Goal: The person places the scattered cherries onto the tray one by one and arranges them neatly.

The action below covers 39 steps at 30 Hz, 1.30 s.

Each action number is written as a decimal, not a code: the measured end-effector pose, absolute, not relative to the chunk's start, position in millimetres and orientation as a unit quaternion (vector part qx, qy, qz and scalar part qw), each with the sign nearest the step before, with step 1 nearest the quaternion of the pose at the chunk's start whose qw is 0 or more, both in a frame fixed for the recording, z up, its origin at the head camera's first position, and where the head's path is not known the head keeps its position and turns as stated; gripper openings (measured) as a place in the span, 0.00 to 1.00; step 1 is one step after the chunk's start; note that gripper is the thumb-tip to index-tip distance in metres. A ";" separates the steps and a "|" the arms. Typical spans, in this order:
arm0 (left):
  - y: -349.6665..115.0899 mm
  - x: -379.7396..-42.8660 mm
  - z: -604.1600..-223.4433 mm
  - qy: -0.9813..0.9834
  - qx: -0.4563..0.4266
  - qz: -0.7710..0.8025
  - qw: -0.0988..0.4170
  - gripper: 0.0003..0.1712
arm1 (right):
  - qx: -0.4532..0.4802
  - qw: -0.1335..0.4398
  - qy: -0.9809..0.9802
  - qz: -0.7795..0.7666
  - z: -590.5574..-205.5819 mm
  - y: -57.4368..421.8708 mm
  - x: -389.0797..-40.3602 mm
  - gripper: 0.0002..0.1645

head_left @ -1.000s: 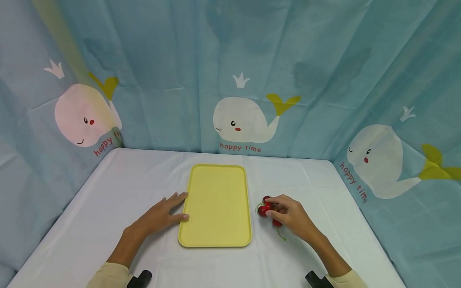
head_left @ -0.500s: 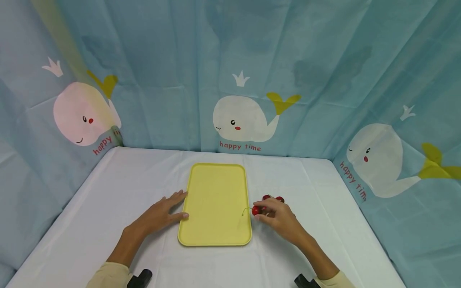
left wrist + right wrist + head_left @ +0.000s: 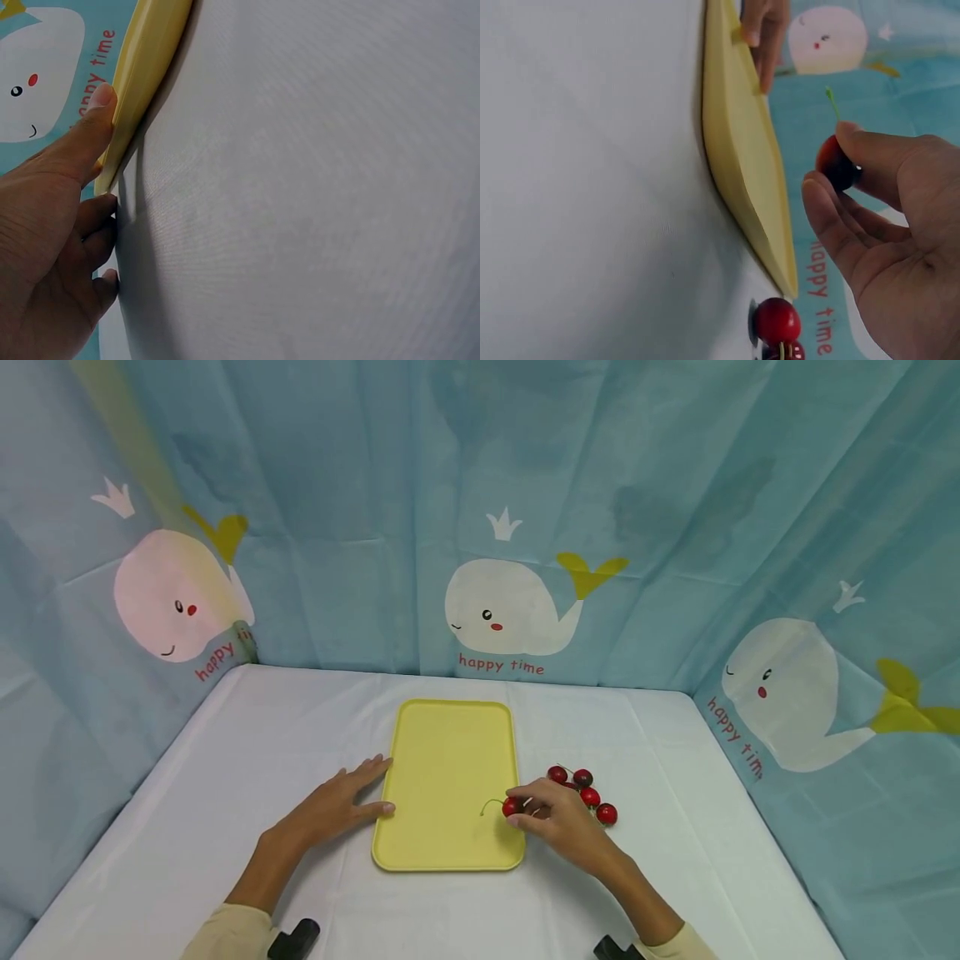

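Here, at the left edge of the flat, yellow, rounded rectangular tray (image 3: 450, 752), the left hand (image 3: 333, 806) rests spread, its thumb and fingertips touching the rim without grasping it. Above the tray's right edge, the right hand (image 3: 561, 820) pinches a round, dark-red, green-stemmed cherry (image 3: 512, 807) between nearly closed thumb and fingers, seemingly mid-transfer, so the next move likely calls for lowering and releasing it inside; right of the tray lie the loose, glossy red cherries (image 3: 590, 797).
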<state>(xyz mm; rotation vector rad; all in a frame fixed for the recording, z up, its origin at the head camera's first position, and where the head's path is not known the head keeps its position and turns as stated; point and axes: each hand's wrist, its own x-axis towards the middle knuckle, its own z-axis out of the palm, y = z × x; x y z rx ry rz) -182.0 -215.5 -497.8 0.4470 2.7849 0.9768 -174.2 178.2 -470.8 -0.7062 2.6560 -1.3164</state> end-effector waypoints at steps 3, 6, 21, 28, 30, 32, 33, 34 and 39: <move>-215.3 -182.8 -497.7 0.930 0.152 0.325 0.076 0.50 | -0.239 0.052 0.868 -0.432 -472.5 172.7 -174.3 0.24; -214.9 -183.1 -497.1 0.930 0.151 0.324 0.079 0.50 | -0.249 0.055 0.865 -0.433 -474.0 167.3 -174.0 0.24; -212.9 -185.3 -498.0 0.933 0.136 0.321 0.085 0.51 | -0.275 0.070 0.852 -0.439 -476.0 139.4 -171.7 0.22; -215.1 -183.6 -499.3 0.934 0.134 0.320 0.086 0.51 | -0.274 0.100 0.843 -0.452 -479.0 125.3 -168.0 0.21; -215.3 -183.8 -500.0 0.934 0.133 0.320 0.086 0.51 | -0.275 0.103 0.844 -0.450 -480.3 120.7 -167.2 0.20; -215.2 -184.0 -499.5 0.934 0.133 0.319 0.086 0.51 | -0.276 0.104 0.846 -0.445 -481.4 116.0 -166.5 0.20; -214.9 -184.2 -499.1 0.935 0.133 0.318 0.087 0.51 | -0.276 0.105 0.847 -0.442 -481.9 113.6 -166.1 0.20; -214.4 -184.2 -498.2 0.935 0.133 0.318 0.087 0.51 | -0.275 0.107 0.849 -0.438 -482.8 111.1 -165.8 0.20; -213.0 -182.8 -495.6 0.934 0.138 0.318 0.089 0.51 | -0.278 0.117 0.856 -0.421 -486.8 99.6 -163.3 0.20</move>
